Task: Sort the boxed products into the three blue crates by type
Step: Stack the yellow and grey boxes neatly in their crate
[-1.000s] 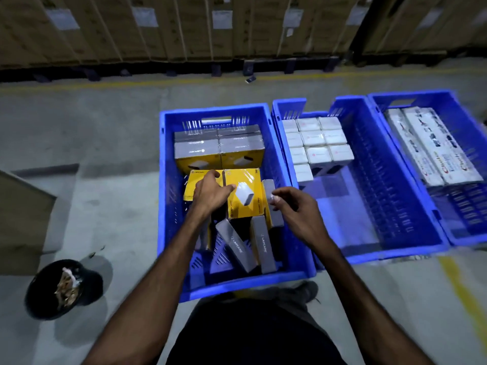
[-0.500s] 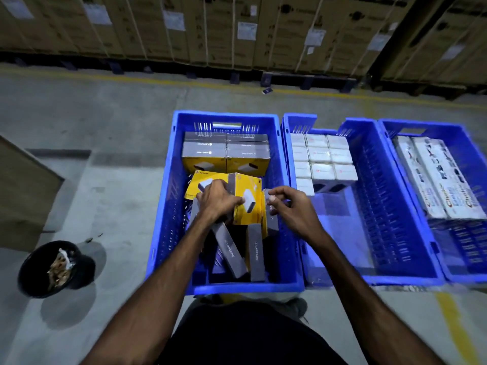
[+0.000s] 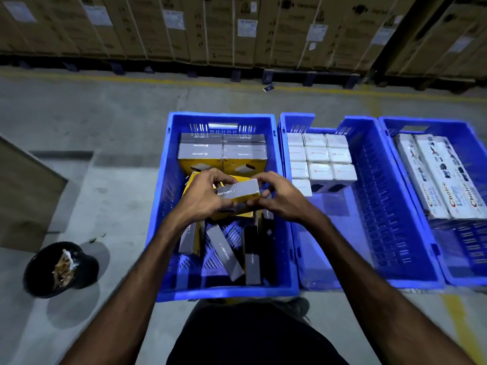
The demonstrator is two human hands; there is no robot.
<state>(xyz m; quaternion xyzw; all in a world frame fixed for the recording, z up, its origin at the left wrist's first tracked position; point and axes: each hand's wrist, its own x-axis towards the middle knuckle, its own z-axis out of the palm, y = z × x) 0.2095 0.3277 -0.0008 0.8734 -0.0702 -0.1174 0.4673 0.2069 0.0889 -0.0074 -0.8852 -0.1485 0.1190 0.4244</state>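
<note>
Three blue crates stand side by side on the floor. The left crate (image 3: 160, 206) holds yellow-and-grey boxes, stacked neatly at its far end (image 3: 222, 154) and lying loose near me (image 3: 224, 255). Both hands grip one yellow-and-grey box (image 3: 241, 192) above this crate, grey side up: my left hand (image 3: 203, 197) on its left end, my right hand (image 3: 276, 197) on its right end. The middle crate (image 3: 369, 206) has small white boxes (image 3: 320, 162) at its far left. The right crate (image 3: 463, 133) holds long white printed boxes (image 3: 442, 177).
A black bowl (image 3: 56, 270) with scraps sits on the concrete floor to the left, beside a cardboard carton (image 3: 23, 196). Stacked cartons on pallets (image 3: 237, 27) line the far side behind a yellow floor line. My dark trousers and a shoe (image 3: 297, 304) are below the left crate.
Both hands have lifted one yellow-and-grey box out of the loose pile and turned it grey side up. The camera view has tilted and come closer to the crates.
</note>
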